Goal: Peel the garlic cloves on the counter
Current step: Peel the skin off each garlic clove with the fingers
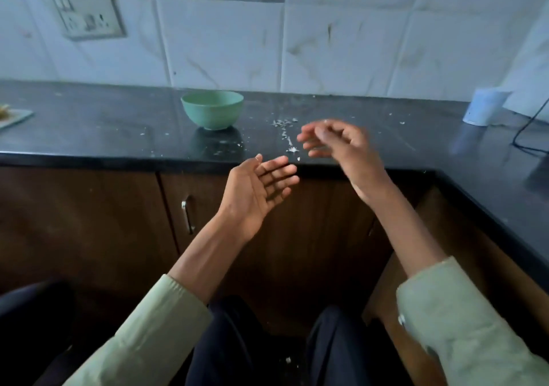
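Left hand (258,189) palm-up, fingers straight, right hand (332,140) relaxed, both grips empty

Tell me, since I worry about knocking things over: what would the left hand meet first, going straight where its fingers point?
Probably the right hand: the left hand points up-right toward it, though depth is unclear.

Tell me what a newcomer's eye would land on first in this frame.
Two bare hands raised in front of the counter's edge: the left hand palm up with straight fingers, the right hand blurred just above the black counter, neither visibly holding anything. Next comes the green bowl standing near the wall, with a trail of pale garlic-skin scraps scattered to its right, between the bowl and the right hand.
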